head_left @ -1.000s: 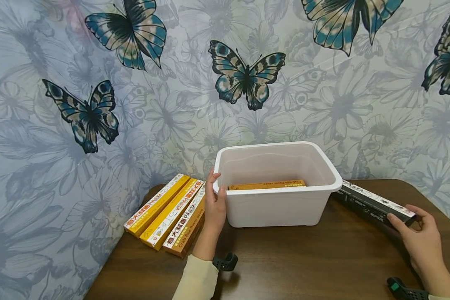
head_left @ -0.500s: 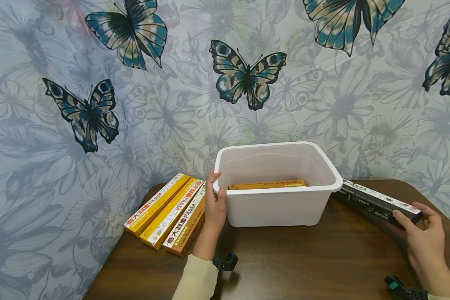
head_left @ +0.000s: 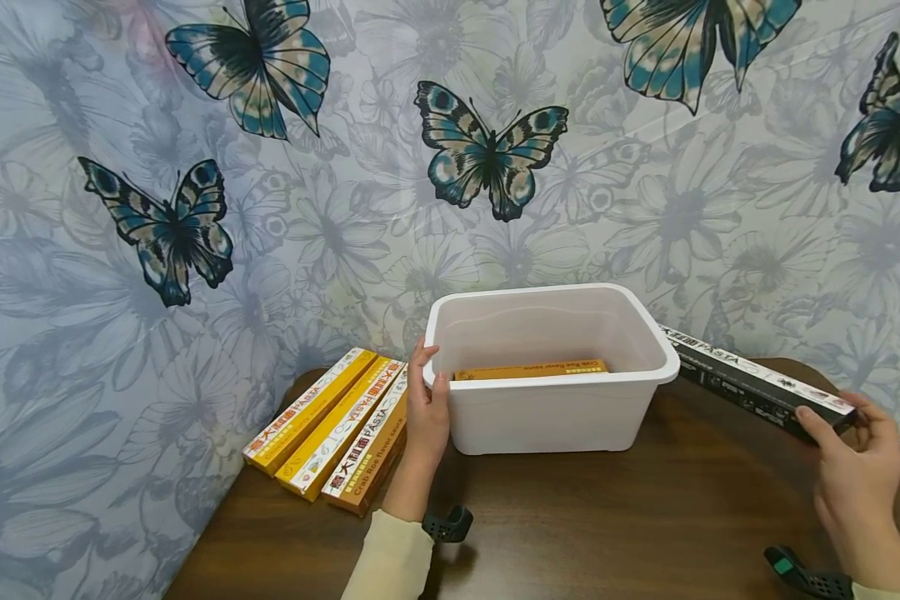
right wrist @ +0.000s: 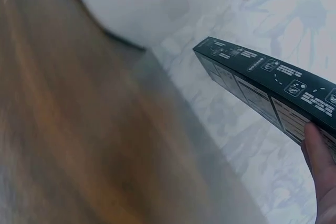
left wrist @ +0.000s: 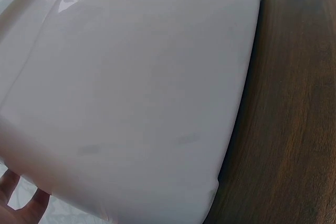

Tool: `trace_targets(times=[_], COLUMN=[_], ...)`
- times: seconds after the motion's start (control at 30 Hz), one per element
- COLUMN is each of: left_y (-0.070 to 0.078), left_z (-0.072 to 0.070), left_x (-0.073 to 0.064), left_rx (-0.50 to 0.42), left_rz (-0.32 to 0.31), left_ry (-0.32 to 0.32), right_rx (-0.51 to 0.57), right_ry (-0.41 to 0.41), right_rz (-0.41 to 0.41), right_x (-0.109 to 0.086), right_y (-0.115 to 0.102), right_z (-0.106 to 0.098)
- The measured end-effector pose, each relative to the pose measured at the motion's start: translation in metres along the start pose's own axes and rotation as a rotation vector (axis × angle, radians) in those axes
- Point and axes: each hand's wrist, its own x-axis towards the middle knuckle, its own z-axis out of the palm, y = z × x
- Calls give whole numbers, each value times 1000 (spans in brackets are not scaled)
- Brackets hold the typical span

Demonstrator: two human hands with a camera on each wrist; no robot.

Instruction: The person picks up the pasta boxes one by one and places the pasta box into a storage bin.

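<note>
A white plastic storage bin (head_left: 543, 417) stands mid-table. My left hand (head_left: 426, 417) grips its left end at the rim, thumb toward the front and fingertips over the edge. In the left wrist view the bin's wall (left wrist: 131, 87) fills most of the picture, with fingertips at the lower left. My right hand (head_left: 858, 467) holds a long black pasta box (head_left: 757, 387) by its near end, thumb on the front side. The box is raised off the table, its far end behind the bin's right corner. One orange pasta box (head_left: 532, 369) lies inside the bin, partly hidden by the front rim.
Left of the bin, two yellow pasta boxes (head_left: 311, 410) (head_left: 342, 429) and an orange-brown crab roe one (head_left: 371, 458) lie side by side on the brown wooden table (head_left: 570, 525). A butterfly-print wall covering (head_left: 330, 233) rises directly behind the table.
My right hand has lifted the black pasta box up off the table and moved it slightly right. My left hand keeps its grip on the bin.
</note>
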Motion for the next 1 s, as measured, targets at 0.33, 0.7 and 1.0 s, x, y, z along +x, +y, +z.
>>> trace_targets(times=[0.33, 0.7, 1.0], left_y=[-3, 20, 38], left_z=[-2, -3, -4], left_x=[0, -3, -6], left_rx=[-17, -46, -55], left_rz=[15, 16, 24], left_ry=[4, -19, -19], right_rx=[397, 506, 472], right_ry=[-79, -168, -481], right_rz=[-84, -87, -64], right_x=[-10, -14, -15], right_y=[-30, -49, -50], right_z=[24, 44, 65])
